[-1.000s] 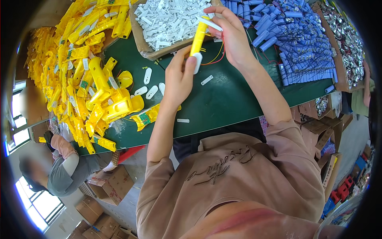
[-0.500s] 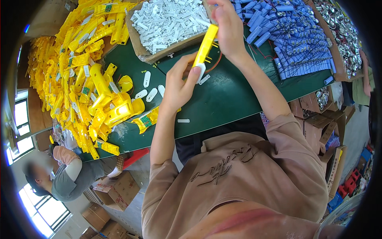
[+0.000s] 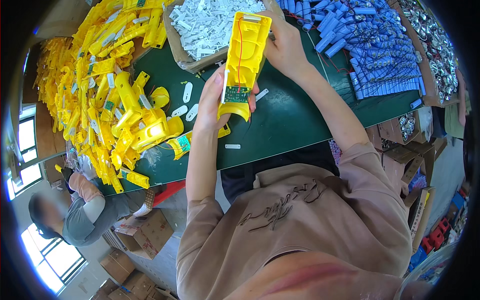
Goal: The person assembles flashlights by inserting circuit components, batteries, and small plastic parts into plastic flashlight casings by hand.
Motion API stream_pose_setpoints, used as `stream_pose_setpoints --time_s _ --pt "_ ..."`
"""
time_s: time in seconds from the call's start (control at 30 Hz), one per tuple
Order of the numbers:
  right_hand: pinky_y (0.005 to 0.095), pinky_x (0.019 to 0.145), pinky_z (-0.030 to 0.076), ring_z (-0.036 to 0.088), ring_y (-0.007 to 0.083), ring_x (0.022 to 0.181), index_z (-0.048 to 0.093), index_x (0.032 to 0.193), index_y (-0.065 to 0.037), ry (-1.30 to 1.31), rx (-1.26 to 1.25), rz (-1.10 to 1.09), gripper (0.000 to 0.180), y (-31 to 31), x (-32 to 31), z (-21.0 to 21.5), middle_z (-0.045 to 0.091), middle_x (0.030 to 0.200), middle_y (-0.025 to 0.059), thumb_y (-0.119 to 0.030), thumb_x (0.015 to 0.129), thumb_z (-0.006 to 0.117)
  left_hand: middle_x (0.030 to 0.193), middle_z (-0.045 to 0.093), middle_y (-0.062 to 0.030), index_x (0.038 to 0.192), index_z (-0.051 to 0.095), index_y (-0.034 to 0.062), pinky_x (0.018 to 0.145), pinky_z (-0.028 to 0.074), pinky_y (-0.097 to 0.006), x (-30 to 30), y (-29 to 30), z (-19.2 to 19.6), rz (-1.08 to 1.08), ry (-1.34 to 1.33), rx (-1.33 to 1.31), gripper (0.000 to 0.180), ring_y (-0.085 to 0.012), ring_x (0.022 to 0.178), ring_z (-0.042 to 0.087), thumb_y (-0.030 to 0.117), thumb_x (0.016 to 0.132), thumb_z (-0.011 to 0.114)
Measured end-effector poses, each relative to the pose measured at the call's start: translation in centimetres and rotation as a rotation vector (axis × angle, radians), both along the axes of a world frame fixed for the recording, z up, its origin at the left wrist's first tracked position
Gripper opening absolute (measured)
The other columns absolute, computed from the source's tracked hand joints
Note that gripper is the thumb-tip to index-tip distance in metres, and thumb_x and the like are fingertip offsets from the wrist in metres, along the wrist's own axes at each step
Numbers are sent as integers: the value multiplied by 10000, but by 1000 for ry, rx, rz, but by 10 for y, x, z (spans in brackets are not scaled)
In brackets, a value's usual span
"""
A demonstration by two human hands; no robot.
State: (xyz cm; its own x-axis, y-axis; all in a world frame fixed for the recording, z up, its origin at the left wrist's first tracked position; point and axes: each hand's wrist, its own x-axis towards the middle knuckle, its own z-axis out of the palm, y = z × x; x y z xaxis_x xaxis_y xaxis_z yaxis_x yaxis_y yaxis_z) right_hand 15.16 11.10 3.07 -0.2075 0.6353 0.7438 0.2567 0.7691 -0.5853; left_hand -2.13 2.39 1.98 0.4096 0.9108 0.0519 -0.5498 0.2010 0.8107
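Note:
My left hand point(image 3: 209, 102) is closed round the lower end of a yellow plastic housing half point(image 3: 247, 47), tilted so its hollow, ribbed inside faces up. Near its lower end sits a small green circuit board point(image 3: 237, 94), with a red wire running up the shell to the far end. A white strip shows along its left edge by my thumb. At the far right edge of the housing my right hand point(image 3: 286, 49) grips it, its fingertips partly hidden behind the shell. A few white oval plates point(image 3: 187, 92) and a white strip point(image 3: 232, 146) lie on the green table point(image 3: 280, 125).
Yellow housings point(image 3: 125, 105) are heaped at the left. A cardboard box point(image 3: 192, 66) of small white parts stands at the back. Blue cylindrical cells with wires point(image 3: 372, 70) are piled right, beside a box of shiny metal parts point(image 3: 435, 40). Another person point(image 3: 82, 215) is at lower left.
The yellow housing has turned from edge-on to showing its open inside with board and wire. My right hand has come down toward the housing's far end; my left hand has shifted slightly left.

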Motion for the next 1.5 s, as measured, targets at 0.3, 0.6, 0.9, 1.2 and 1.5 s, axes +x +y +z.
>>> stream_pose_setpoints --time_s 0.3,0.6,0.9,1.2,1.5 --pt "288 832 482 591 161 943 365 1314 -71 549 -765 728 427 -15 -8 20 602 1008 86 -71 914 513 909 592 -193 1227 381 47 544 512 -347 -4 9 7 171 57 -112 452 -246 671 617 416 974 319" --pt "311 764 505 626 198 868 387 1291 -29 649 -800 669 451 -7 -9 6 614 997 105 -27 875 561 984 570 -194 1429 201 95 617 517 -332 9 6 7 137 124 70 545 -237 753 608 397 987 303" --pt "170 573 413 513 9 635 611 935 -17 21 -635 250 205 -25 -13 12 592 731 -12 -215 883 622 1216 520 -125 1398 295 15 848 485 -313 7 12 -7 570 599 312 467 -189 1034 560 252 998 331" --pt "297 508 451 609 224 588 539 821 -12 41 -413 94 151 -43 -36 -4 609 694 113 -142 872 597 1298 450 -103 1399 293 29 998 341 -305 13 11 0 656 449 132 463 -167 1170 445 275 1007 307" --pt "308 604 479 587 214 666 538 830 -65 -266 202 -139 144 -47 -47 -18 579 742 61 -112 769 659 1265 460 -81 1376 306 36 998 328 -305 9 7 -2 673 354 62 520 -159 1172 428 388 995 341"
